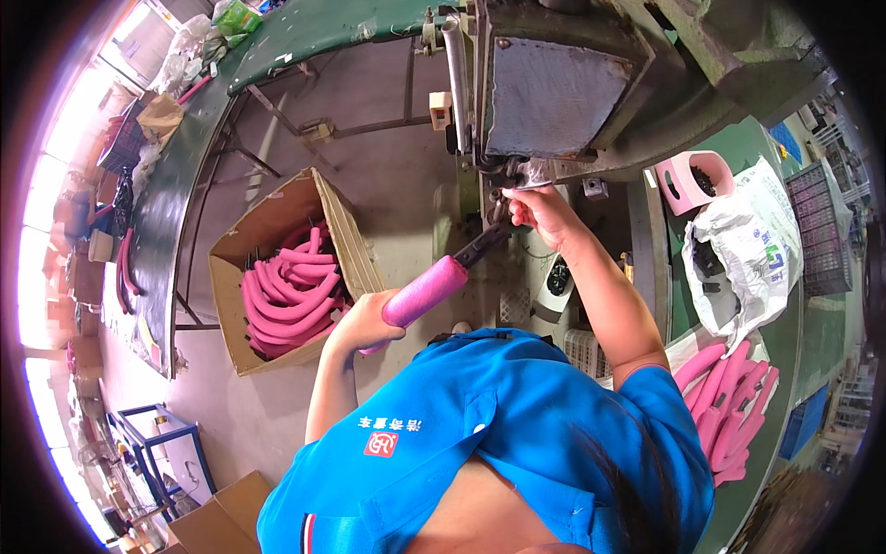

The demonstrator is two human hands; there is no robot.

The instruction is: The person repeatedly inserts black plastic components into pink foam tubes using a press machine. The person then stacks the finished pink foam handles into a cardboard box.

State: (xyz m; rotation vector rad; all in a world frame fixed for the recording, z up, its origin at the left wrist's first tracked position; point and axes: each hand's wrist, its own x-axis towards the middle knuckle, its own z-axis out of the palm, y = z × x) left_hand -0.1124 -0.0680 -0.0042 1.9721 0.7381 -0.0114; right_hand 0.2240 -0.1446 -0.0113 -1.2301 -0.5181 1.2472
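My left hand (pixel 365 323) is wrapped round a pink foam-covered tube (pixel 426 290), which slants up and to the right. From the tube's far end sticks a black fitting (pixel 482 247), its tip under the head of a heavy grey-green machine (pixel 559 100). Close to that tip, my right hand (pixel 546 220) has its thumb and fingers pinched together just below the machine's working end. Whatever the right fingers hold is too small and partly hidden to name.
At left on the floor, an open carton (pixel 343 222) holds several curved pink foam tubes (pixel 291 300). More pink tubes (pixel 734 406) lie on the right, near a white sack (pixel 752 245) and a pink bin (pixel 681 185). A green bench (pixel 198 162) runs along the left.
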